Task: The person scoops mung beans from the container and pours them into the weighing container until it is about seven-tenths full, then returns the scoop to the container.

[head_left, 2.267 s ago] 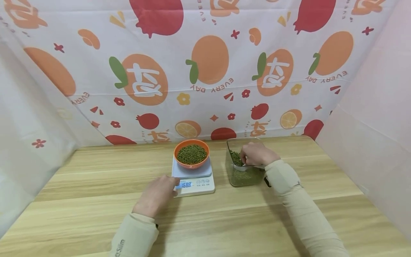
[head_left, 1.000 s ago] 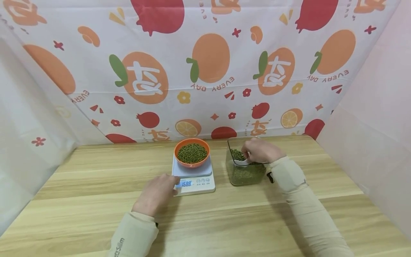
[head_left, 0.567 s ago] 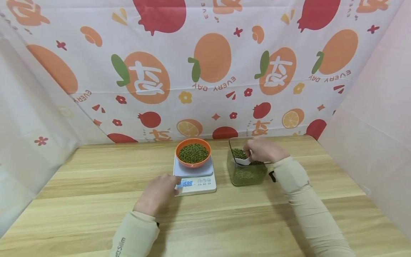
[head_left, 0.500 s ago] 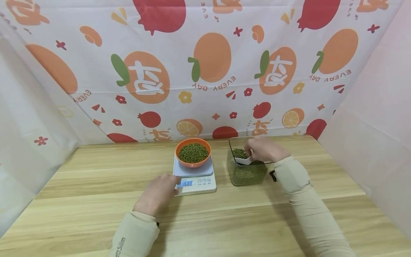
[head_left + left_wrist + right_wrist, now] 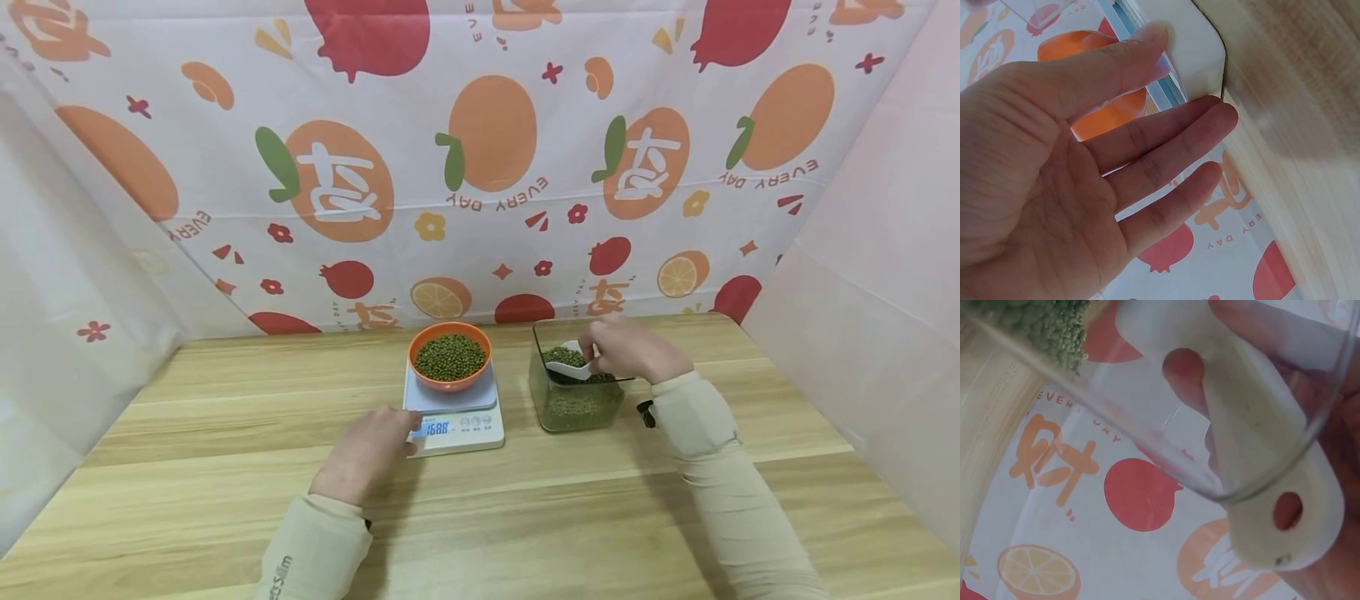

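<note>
My right hand [image 5: 626,346] grips a white scoop [image 5: 570,370] inside the mouth of a clear square container [image 5: 577,421] part filled with green mung beans. In the right wrist view, the scoop's broad handle [image 5: 1260,425] has a hole near its end and shows through the container's clear wall. My left hand [image 5: 367,454] rests at the front left corner of a white kitchen scale [image 5: 483,437]. The left wrist view shows its thumb on the scale's edge and its other fingers fairly straight. On the scale sits an orange bowl [image 5: 450,387] of mung beans; the display [image 5: 432,428] reads 168.8.
A wooden table [image 5: 480,525] carries everything. Behind it hangs a white cloth [image 5: 420,183] printed with fruit, with pale cloth sides at left and right. The container stands to the right of the scale, a small gap between them.
My right hand has drawn up and to the right within the container, and more of the white scoop shows above the beans. The left hand, bowl and reading stay the same.
</note>
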`<state>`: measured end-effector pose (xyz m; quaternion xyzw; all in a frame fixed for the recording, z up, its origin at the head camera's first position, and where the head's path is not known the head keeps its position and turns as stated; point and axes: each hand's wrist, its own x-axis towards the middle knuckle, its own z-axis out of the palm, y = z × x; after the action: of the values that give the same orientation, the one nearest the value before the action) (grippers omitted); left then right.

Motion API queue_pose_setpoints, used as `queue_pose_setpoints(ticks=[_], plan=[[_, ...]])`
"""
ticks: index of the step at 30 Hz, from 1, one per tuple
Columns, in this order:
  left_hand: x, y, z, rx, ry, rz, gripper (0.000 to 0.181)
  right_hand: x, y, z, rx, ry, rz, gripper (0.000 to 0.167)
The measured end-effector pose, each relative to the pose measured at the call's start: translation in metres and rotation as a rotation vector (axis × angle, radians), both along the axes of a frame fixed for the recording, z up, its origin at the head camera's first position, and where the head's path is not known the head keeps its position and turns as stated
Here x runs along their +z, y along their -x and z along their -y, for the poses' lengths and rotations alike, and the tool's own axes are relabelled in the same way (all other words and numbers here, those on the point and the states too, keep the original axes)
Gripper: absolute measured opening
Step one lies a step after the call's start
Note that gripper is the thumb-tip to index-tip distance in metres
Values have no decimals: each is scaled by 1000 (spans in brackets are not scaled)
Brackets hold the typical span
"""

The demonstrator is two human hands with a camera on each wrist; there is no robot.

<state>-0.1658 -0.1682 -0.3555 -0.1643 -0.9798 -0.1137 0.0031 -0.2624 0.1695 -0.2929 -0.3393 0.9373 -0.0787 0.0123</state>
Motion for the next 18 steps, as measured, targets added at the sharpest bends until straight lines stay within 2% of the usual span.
queue_pose_setpoints(ticks=[7,18], plan=[[1,-1,0,-2,2,-20,14,-2,-3,-8,21,60,-59,20],[1,-1,0,-2,10,-15,15,-5,-9,-13,11,142,-89,20]])
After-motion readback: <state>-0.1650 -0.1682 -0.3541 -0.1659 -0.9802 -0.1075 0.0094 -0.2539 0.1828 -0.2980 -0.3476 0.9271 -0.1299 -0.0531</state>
